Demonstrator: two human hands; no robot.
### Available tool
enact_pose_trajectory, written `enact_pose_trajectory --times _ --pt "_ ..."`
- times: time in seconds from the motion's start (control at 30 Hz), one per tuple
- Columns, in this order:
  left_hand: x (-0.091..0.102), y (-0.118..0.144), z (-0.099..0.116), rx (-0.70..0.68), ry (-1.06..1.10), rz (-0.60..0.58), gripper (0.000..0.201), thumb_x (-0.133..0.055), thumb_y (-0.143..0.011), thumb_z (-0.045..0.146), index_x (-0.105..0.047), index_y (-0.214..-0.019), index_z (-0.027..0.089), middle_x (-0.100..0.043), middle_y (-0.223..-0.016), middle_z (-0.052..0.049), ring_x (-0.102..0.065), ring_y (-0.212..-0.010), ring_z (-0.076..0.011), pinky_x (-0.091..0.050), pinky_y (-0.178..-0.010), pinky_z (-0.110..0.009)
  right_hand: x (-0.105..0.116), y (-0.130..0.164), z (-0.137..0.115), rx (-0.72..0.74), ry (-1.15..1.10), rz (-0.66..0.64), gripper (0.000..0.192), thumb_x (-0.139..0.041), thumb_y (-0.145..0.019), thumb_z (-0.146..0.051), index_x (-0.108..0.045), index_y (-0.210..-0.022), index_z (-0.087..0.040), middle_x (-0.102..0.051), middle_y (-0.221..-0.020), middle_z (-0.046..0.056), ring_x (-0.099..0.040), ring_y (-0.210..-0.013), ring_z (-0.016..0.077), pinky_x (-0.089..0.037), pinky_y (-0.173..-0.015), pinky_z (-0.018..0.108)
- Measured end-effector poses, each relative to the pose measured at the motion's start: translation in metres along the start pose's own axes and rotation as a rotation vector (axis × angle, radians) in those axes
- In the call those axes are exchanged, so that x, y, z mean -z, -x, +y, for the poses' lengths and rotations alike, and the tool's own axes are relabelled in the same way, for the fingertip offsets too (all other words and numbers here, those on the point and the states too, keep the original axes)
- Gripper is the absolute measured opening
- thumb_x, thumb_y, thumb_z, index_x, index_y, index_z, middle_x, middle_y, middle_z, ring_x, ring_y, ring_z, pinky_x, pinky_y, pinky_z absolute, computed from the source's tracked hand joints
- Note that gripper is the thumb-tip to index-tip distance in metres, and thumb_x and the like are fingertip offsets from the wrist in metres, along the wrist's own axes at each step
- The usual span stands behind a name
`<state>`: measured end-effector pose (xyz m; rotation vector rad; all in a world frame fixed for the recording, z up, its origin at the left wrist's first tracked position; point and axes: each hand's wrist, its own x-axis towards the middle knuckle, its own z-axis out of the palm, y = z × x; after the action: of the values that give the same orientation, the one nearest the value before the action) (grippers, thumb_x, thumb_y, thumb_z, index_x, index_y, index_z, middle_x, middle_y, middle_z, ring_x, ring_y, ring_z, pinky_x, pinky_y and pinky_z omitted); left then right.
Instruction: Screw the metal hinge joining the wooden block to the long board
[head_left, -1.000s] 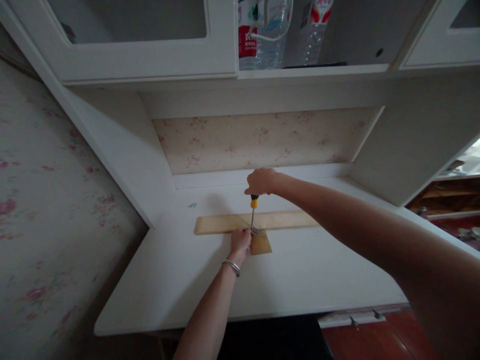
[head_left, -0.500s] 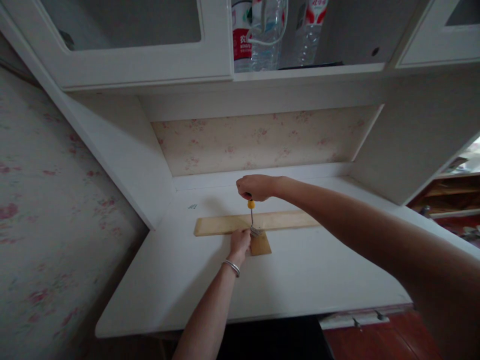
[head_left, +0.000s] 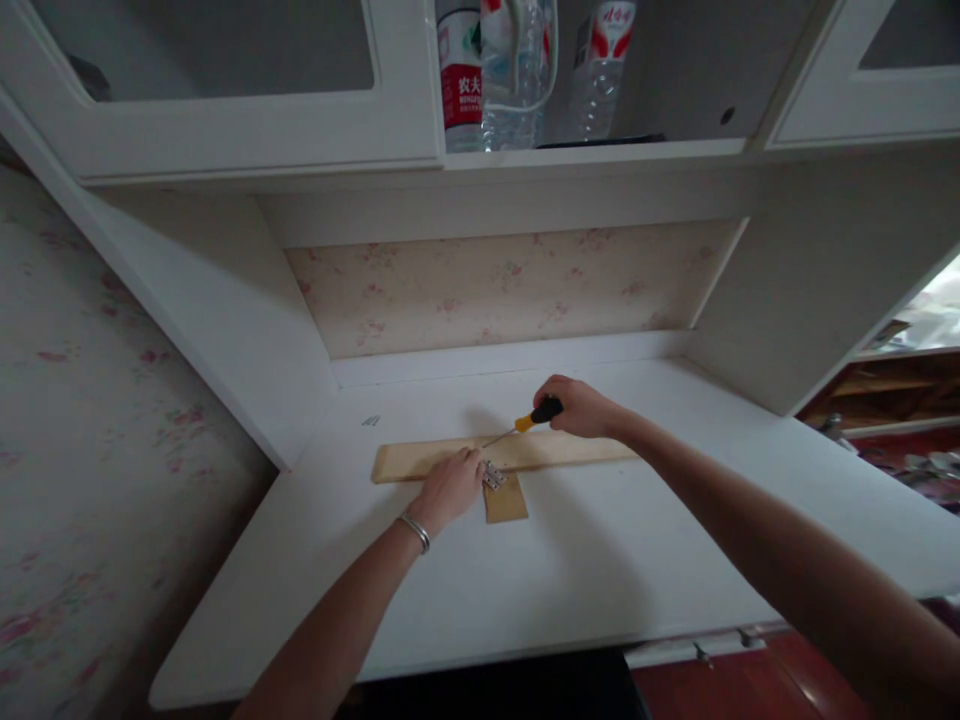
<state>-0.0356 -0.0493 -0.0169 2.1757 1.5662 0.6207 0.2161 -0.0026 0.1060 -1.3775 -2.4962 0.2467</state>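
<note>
Left hand: lay loosely curled on the wooden strip, fingertips beside the metal hinge.
Right hand: gripped the tilted screwdriver.

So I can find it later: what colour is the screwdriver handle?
Yellow and black, on the screwdriver in the head view.

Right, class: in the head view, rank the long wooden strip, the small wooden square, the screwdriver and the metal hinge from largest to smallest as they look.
1. long wooden strip
2. screwdriver
3. small wooden square
4. metal hinge
The screwdriver is partly hidden in the right hand, so ranks 2 and 3 are unsure.
</note>
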Motion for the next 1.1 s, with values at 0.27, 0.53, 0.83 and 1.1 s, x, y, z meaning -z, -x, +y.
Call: enact_pose_trajectory --times 0.27,0.53,0.83,1.1 --pt "0.023 -0.039 0.01 -0.449 -0.44 -0.26 0.015 -0.054 -0.083 0.012 -0.066 -0.082 0.021 -0.062 -0.093 -0.006 -0.06 -0.083 -0.0211 -0.043 -0.069 -0.027 -0.08 0.104 0.061 -0.579 -0.974 0.355 0.025 -0.064 -0.065 -0.022 -0.055 -0.087 -0.024 -0.06 -0.092 0.004 -0.059 -0.09 0.0234 -0.051 -0.075 0.034" --pt "0.022 -0.059 0.033 -0.741 -0.86 -0.355 0.015 -0.056 -0.084 0.009 -0.066 -0.077 0.018 -0.066 -0.077 -0.005 -0.064 -0.07 -0.0192 -0.042 -0.054 -0.025 -0.112 0.158 0.066 -0.726 -1.431 0.44 0.03 -0.076 -0.059 -0.02 -0.058 -0.082 -0.023 -0.058 -0.085 -0.002 -0.057 -0.081 0.0142 -0.049 -0.076 0.025" --pt "0.017 -0.056 0.041 -0.692 -0.875 -0.422 0.017 -0.049 -0.089 0.011 -0.066 -0.083 0.014 -0.067 -0.089 -0.009 -0.065 -0.075 -0.0211 -0.046 -0.06 -0.027 -0.134 0.162 0.063 -0.738 -1.244 0.431 0.037 -0.075 -0.062 -0.032 -0.056 -0.093 -0.024 -0.061 -0.08 -0.003 -0.055 -0.068 0.0138 -0.041 -0.058 0.023" --pt "0.01 -0.062 0.032 -0.32 -0.763 -0.48 0.021 -0.051 -0.086 0.023 -0.069 -0.084 0.013 -0.068 -0.088 -0.015 -0.065 -0.081 -0.0258 -0.048 -0.069 -0.031 -0.138 0.165 0.059 -0.722 -1.184 0.423 0.041 -0.074 -0.061 -0.04 -0.056 -0.094 -0.023 -0.059 -0.072 -0.003 -0.049 -0.059 0.0128 -0.032 -0.05 0.023"
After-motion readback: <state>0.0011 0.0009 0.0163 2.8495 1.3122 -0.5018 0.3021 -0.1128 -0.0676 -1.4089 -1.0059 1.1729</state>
